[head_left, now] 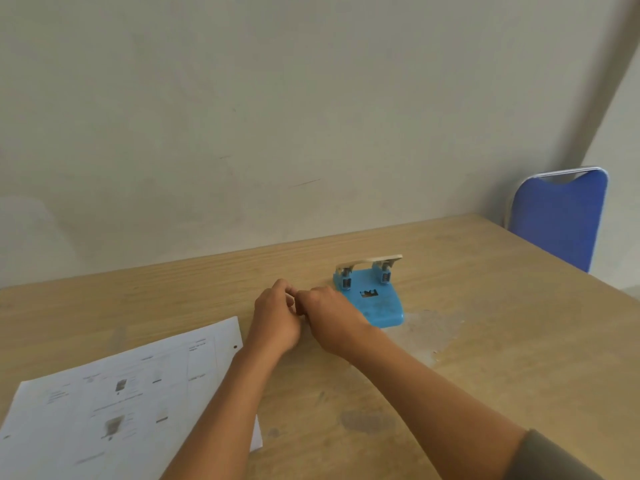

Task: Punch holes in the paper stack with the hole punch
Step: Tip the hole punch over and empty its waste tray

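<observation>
A blue hole punch (pixel 379 299) with a cream lever stands on the wooden table (pixel 485 323), right of centre. The white printed paper stack (pixel 114 400) lies flat at the lower left, with a punched hole visible near its far right edge. My left hand (pixel 277 317) and my right hand (pixel 329 317) meet on the table between the paper and the punch, fingertips curled together and touching. My right hand covers the punch's near left corner. Whether the fingers pinch anything small is hidden.
A blue chair (pixel 561 220) stands at the table's far right corner. A plain wall runs along the table's back edge. A scuffed pale patch (pixel 429 330) marks the wood right of the punch.
</observation>
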